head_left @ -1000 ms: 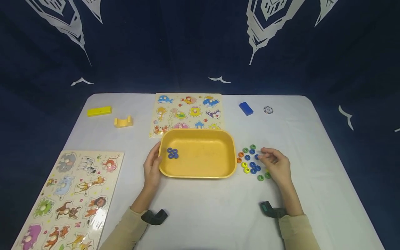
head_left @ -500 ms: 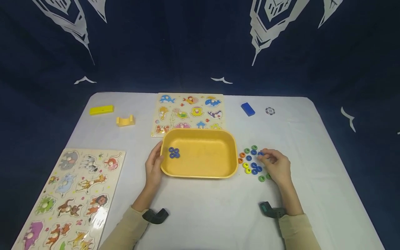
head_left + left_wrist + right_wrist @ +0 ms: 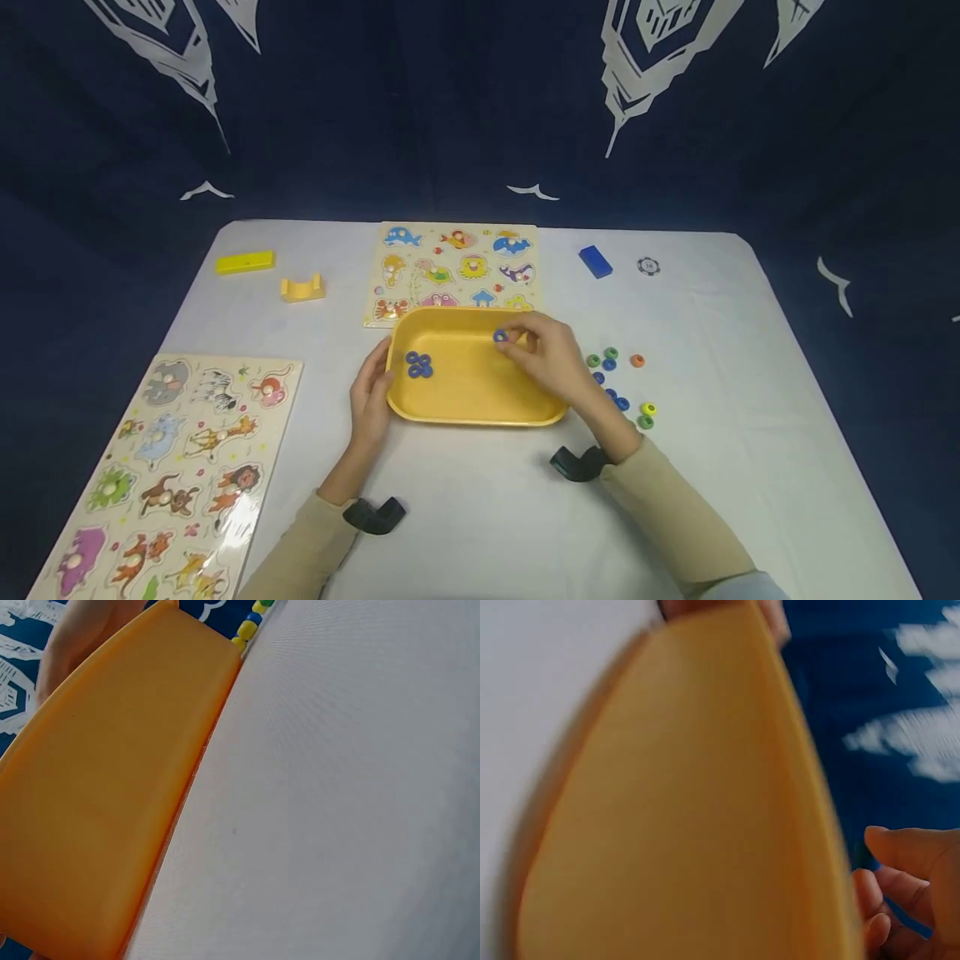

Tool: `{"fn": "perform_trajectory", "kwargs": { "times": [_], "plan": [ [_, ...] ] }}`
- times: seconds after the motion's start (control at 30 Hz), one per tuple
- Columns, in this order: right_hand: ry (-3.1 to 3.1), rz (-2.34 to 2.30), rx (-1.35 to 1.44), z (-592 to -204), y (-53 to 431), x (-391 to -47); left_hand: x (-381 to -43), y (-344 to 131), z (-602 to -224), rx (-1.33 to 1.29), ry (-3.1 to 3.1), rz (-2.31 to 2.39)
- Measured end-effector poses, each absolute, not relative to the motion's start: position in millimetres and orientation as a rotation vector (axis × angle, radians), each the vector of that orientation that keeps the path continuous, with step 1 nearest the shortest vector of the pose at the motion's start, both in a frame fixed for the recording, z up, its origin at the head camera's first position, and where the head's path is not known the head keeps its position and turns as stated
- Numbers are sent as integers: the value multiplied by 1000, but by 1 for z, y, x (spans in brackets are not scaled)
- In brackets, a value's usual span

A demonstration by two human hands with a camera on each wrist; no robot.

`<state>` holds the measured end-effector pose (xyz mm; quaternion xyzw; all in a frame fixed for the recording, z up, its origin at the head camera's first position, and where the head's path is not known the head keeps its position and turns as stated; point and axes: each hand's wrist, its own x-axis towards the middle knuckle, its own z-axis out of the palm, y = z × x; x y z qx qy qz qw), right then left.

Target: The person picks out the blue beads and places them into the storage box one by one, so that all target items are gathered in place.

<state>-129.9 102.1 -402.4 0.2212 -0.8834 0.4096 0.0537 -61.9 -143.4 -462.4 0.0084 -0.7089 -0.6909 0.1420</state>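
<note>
My left hand [image 3: 370, 400] grips the left end of a yellow plastic tray [image 3: 450, 412], thumb at the rim. Several small blue ring beads [image 3: 418, 365] lie together on the tray's floor at the left. Over the tray's right half, my right hand [image 3: 551, 354] pinches one blue ring bead [image 3: 500, 336] between thumb and fingertips. The right wrist view shows the right hand [image 3: 919, 885] beyond the tray's long rim, with its bead hidden there. In the left wrist view, the tray's outer side [image 3: 112, 802] fills the left half.
Loose green, blue, orange and yellow beads [image 3: 610, 364] lie right of the tray, some hidden by the right hand. Behind it is a sea-animal puzzle board [image 3: 450, 250]; a larger animal puzzle board [image 3: 187, 467] lies left. Blocks [image 3: 595, 262] and a chip [image 3: 648, 266] sit farther back.
My right hand has picked a blue bead from the loose group and carried it left over the tray. The left hand keeps its grip; orange and yellow beads formerly behind the right hand now show.
</note>
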Motion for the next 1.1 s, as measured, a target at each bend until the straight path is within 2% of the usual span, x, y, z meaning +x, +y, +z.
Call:
{"fn": "perform_trajectory", "kwargs": {
  "times": [0.2, 0.37, 0.6, 0.87, 1.1],
  "plan": [
    [-2908, 1069, 812, -415, 47, -142, -68, -145, -481, 38, -2051, -1996],
    [-3041, 980, 826, -430, 27, -148, -69, -145, -483, 12, -2048, -1977],
    [-3094, 944, 845, -442, 19, -150, -61, -141, -454, 17, -2076, -1983],
    [-3008, 1066, 783, -432, 24, -147, -62, -142, -455, 5, -2070, -1980],
    [-2571, 1376, 699, -411, 75, -128, -60, -142, -455, 19, -2084, -1976]
  ]
}}
